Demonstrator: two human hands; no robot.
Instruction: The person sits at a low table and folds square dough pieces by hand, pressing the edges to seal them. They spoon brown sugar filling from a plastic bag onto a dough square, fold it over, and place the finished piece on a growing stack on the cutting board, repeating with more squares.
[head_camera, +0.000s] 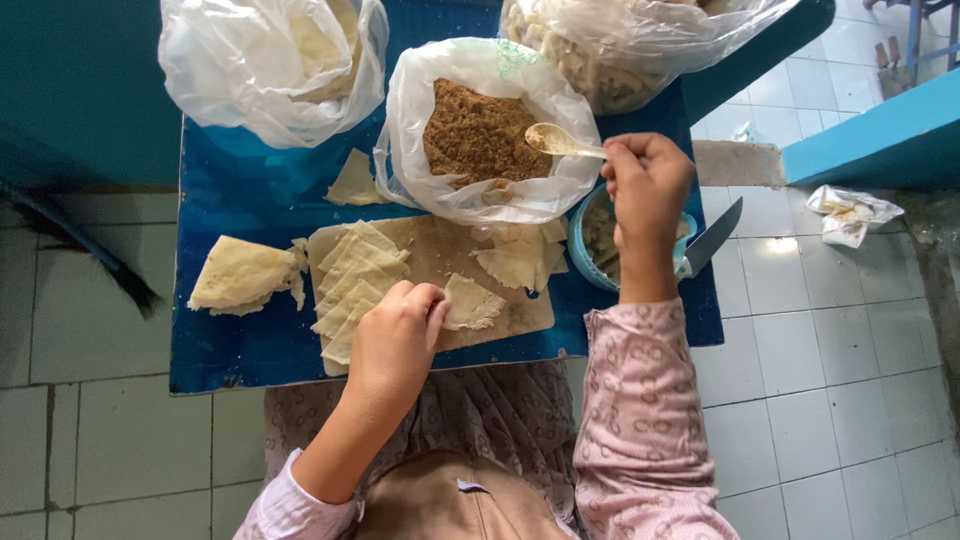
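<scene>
My right hand (648, 190) grips a pale spoon (556, 141) whose bowl reaches over a white plastic bag (420, 100) holding brown crumbly filling (475, 135). My left hand (397, 338) rests on a wooden cutting board (440, 255), fingers pinching the edge of a pale wrapper piece (472, 305). A fanned row of wrapper triangles (350, 285) lies on the board to the left of that hand. More wrappers (520, 258) sit at the board's far right.
The board lies on a small blue table (250, 350). A blue bowl (583, 245) and a knife (712, 238) sit at its right edge. A wrapper stack (240, 273) lies at left. Two more plastic bags (270, 60) (640, 45) stand at the back. White tiled floor surrounds the table.
</scene>
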